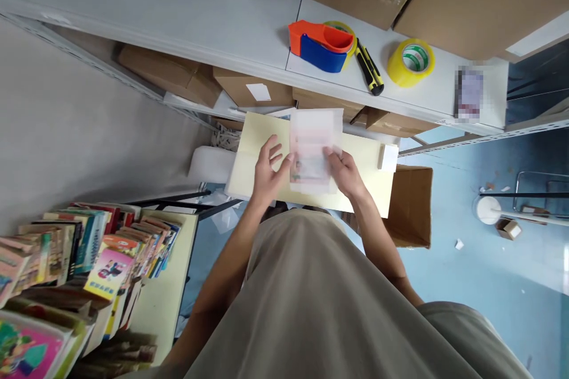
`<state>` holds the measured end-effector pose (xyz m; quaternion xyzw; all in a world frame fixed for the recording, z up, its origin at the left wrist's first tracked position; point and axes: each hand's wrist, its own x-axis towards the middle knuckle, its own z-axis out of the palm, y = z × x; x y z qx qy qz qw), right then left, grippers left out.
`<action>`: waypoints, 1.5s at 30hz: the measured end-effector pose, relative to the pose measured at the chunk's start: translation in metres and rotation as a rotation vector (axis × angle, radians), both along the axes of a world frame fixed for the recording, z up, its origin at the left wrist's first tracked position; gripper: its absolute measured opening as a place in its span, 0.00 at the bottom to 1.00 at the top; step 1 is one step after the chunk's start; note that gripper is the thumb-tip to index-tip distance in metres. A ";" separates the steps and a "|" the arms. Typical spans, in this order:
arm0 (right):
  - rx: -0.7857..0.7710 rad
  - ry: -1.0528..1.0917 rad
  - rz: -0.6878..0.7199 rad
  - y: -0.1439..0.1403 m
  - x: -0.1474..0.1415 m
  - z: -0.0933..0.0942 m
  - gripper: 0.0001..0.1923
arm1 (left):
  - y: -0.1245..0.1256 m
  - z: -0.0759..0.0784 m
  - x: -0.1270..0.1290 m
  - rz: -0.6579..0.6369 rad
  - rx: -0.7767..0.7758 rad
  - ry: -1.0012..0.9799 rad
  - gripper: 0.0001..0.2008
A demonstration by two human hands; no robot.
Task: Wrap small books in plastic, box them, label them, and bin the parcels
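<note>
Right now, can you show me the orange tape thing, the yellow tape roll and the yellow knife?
tape dispenser [320, 44], head view, on its blue body.
yellow tape roll [398, 66], head view, on its outer yellow side.
utility knife [370, 68], head view, mid-handle.

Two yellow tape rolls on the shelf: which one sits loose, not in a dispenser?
The bare yellow tape roll, right of the utility knife. The other roll sits inside the orange-and-blue dispenser, left of the knife.
</note>
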<state>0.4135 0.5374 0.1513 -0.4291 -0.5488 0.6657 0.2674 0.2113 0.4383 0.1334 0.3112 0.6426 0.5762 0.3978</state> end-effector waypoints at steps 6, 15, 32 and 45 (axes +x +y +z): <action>-0.082 0.076 0.002 -0.005 -0.036 0.008 0.34 | 0.021 -0.007 -0.051 -0.256 -0.115 -0.422 0.32; -0.116 0.022 -0.139 0.001 -0.078 0.012 0.32 | 0.036 -0.003 -0.099 -0.281 -0.168 -0.418 0.35; 0.276 -0.271 -0.165 -0.023 -0.158 -0.021 0.35 | 0.043 -0.013 -0.121 -0.140 -0.096 -0.124 0.31; -0.110 -0.109 -0.165 -0.018 -0.183 -0.057 0.30 | 0.022 -0.100 -0.181 -0.122 -0.256 -0.398 0.36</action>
